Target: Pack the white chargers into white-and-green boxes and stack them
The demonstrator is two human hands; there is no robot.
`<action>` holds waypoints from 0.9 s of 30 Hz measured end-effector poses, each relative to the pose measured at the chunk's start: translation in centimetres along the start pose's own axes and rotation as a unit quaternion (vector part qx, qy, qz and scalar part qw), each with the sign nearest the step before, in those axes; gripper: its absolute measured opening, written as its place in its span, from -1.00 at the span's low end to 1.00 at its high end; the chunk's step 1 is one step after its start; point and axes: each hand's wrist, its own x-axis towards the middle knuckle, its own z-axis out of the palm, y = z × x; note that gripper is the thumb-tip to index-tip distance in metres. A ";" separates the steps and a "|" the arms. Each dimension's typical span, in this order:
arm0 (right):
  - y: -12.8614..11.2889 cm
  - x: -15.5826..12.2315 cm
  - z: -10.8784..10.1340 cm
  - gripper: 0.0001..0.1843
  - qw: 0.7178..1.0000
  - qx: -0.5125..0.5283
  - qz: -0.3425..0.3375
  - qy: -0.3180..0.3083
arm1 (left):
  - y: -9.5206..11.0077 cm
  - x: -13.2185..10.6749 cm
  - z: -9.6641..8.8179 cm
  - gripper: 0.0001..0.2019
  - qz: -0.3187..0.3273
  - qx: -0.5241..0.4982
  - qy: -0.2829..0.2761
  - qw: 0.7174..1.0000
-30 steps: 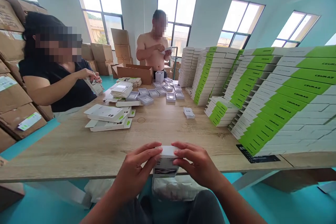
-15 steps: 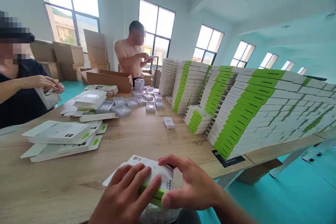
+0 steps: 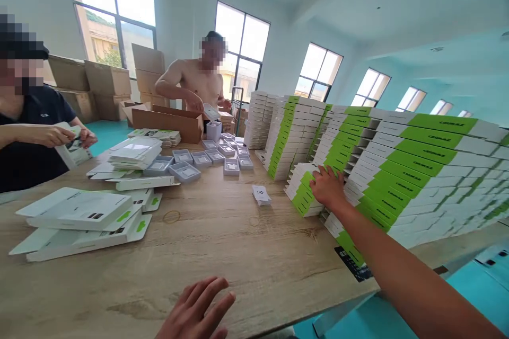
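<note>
My left hand (image 3: 199, 307) is low over the front of the wooden table (image 3: 254, 265), its fingers stretched and apart, holding nothing. My right hand (image 3: 328, 186) reaches far forward to a short stack of white-and-green boxes (image 3: 302, 190). Its spread fingers lie over the top right end of this stack, against the taller stack (image 3: 342, 140) behind. The hand hides part of the top box. Left of the short stack lies a small pile of white cards (image 3: 261, 195).
Tall stacks of packed boxes (image 3: 413, 169) line the right side. Flattened white cartons (image 3: 79, 209), rubber bands (image 3: 172, 216) and open plastic trays (image 3: 185, 171) lie to the left. A cardboard carton (image 3: 167, 124) stands at the back. One co-worker (image 3: 35, 137) sits left, another (image 3: 202, 87) stands behind.
The white-and-green box has left my hands at the front. My right hand has moved forward and right to the short stack. The standing co-worker now lowers a tray beside the carton.
</note>
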 end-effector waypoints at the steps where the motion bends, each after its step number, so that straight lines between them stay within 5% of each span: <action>1: -1.0 -1.1 1.0 -0.65 0.999 0.022 -0.031 0.013 | -0.6 -0.2 -1.0 -0.64 -0.029 -0.004 -0.018 0.999; 4: -5.6 -6.2 5.0 -0.68 0.965 0.160 -0.201 0.055 | -4.6 -0.1 -4.9 -0.64 -0.148 0.014 -0.083 0.985; 8: -12.4 -13.5 9.0 -0.75 0.895 0.316 -0.314 -0.017 | -13.2 -0.2 -11.1 -0.65 -0.313 0.137 -0.167 0.925; 12: -16.5 -16.3 9.9 -0.80 0.865 0.381 -0.325 -0.033 | -21.1 0.0 -15.8 -0.22 -0.330 0.166 -0.253 0.894; 16: -16.9 -15.8 10.0 -0.81 0.865 0.404 -0.293 -0.048 | -25.3 1.7 -16.9 0.05 -0.314 0.127 -0.377 0.862; 20: -16.5 -16.2 9.7 -0.80 0.874 0.409 -0.256 -0.058 | -24.1 5.1 -17.0 0.03 -0.293 0.116 -0.399 0.861; 24: -16.5 -15.5 9.4 -0.78 0.890 0.356 -0.265 -0.101 | -19.0 8.0 -15.6 -0.07 -0.318 0.096 -0.338 0.881; 27: -15.3 -11.6 9.7 -0.76 0.922 0.272 -0.233 -0.147 | -15.2 8.6 -12.7 -0.20 -0.362 0.050 -0.370 0.854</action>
